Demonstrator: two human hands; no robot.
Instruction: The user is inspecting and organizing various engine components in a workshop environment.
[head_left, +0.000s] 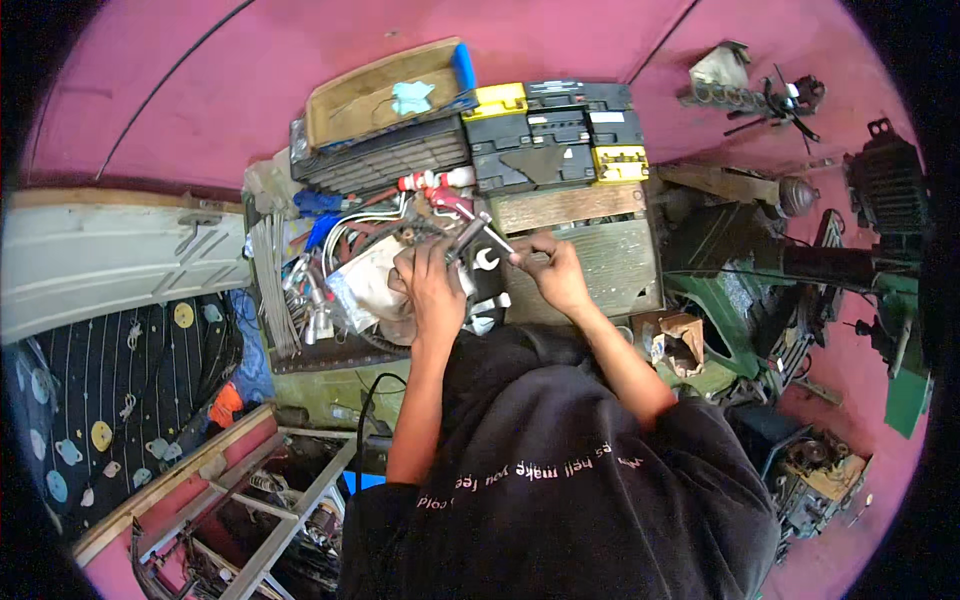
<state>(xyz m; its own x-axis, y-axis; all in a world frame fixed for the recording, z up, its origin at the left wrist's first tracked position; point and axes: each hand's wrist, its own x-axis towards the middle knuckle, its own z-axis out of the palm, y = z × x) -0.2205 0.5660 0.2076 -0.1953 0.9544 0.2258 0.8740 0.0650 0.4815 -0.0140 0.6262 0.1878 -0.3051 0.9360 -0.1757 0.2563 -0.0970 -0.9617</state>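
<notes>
In front of me, over the cluttered workbench, my right hand [555, 272] pinches the lower end of a thin silver rod [497, 240]. The rod slants up and left to a dark cylindrical metal piece [467, 238]. My left hand [432, 288] is curled at the lower end of that dark piece and appears to grip it; whether the two pieces are joined, I cannot tell. Between my hands lies an open-end wrench head [486, 260], with more wrench ends [490, 304] below it. A clear plastic bag [365, 285] lies beside my left fingers.
Sockets [318, 310], long metal rods [268, 270] and cables crowd the bench's left side. Black and yellow batteries [535, 165] stand at the back, beside a cardboard tray [370, 90]. A ridged metal plate [600, 265] lies right; a torn carton [680, 340] and green machine stand beyond.
</notes>
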